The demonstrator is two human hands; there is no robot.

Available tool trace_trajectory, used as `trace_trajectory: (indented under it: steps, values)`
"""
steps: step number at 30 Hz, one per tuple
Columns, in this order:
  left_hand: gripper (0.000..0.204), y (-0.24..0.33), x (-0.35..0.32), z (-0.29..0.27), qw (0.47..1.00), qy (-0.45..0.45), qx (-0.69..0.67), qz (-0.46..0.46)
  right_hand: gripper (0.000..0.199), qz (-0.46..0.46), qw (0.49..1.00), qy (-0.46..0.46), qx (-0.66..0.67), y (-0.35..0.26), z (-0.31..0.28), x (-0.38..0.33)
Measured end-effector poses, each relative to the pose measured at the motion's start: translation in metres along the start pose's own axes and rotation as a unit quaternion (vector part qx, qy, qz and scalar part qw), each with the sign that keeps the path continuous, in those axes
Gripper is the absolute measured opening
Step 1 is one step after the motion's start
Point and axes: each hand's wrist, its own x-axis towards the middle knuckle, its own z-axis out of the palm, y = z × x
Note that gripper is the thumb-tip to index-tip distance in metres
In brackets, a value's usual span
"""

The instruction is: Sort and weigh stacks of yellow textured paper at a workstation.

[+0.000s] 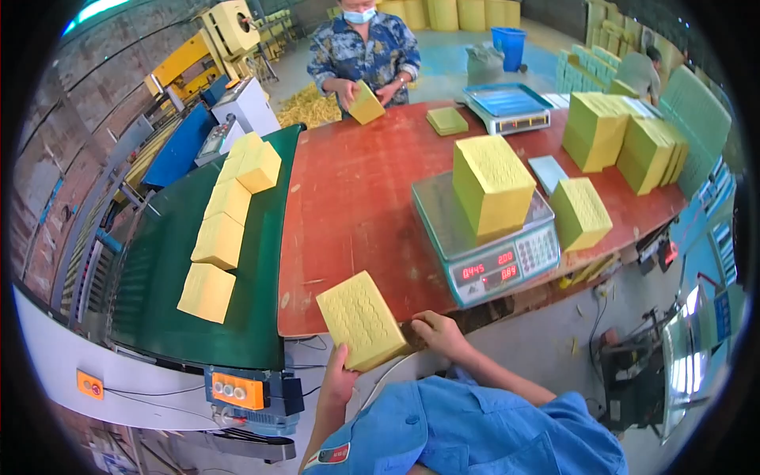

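Conveyor [261, 317], dark green belt, at 9 o'clock: five yellow foam blocks [221, 240] in a line along it, an orange control box [234, 391] on its near end.

Left hand [339, 381], at 6 o'clock: thumb up the near face of a yellow perforated foam block [361, 319], the other fingers hidden behind it, so their spread cannot be told. Block tilted, held over the near edge of the red table [356, 182].

Right hand [438, 331], just right of it: fingers curled together against the block's right lower corner, resting at the table edge.

Digital scale [491, 255], at 3 o'clock from the held block: a taller stack of yellow foam [492, 184] stands on its pan.

Loose yellow block [581, 213] just right of the scale; further stacks [625, 138] at 2 o'clock.

Second scale [507, 108], at 1 o'clock, with a blue pan.

Co-worker, at 12 o'clock across the table: both hands on another yellow block [366, 103].
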Motion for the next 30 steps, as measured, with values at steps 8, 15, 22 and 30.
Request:
trace_trajectory:
  steps: [8,15,22,30]
  values:
    - [0.052,-0.015,-0.006,-0.004,0.997,-0.021,-0.057,0.038,0.041,0.272,0.802,-0.150,0.510,0.037,0.061,-0.001]
    - [0.054,-0.024,0.000,-0.011,0.990,-0.060,-0.126,0.038,0.043,0.206,0.878,-0.093,0.423,0.028,0.057,-0.002]
    - [0.064,0.037,-0.023,0.064,0.994,-0.060,-0.061,0.068,0.055,0.033,0.961,-0.116,0.247,-0.046,-0.033,-0.005]
    - [0.058,0.145,0.048,0.278,0.955,-0.193,0.164,0.154,0.051,-0.083,0.979,-0.019,0.187,-0.121,-0.241,0.064]
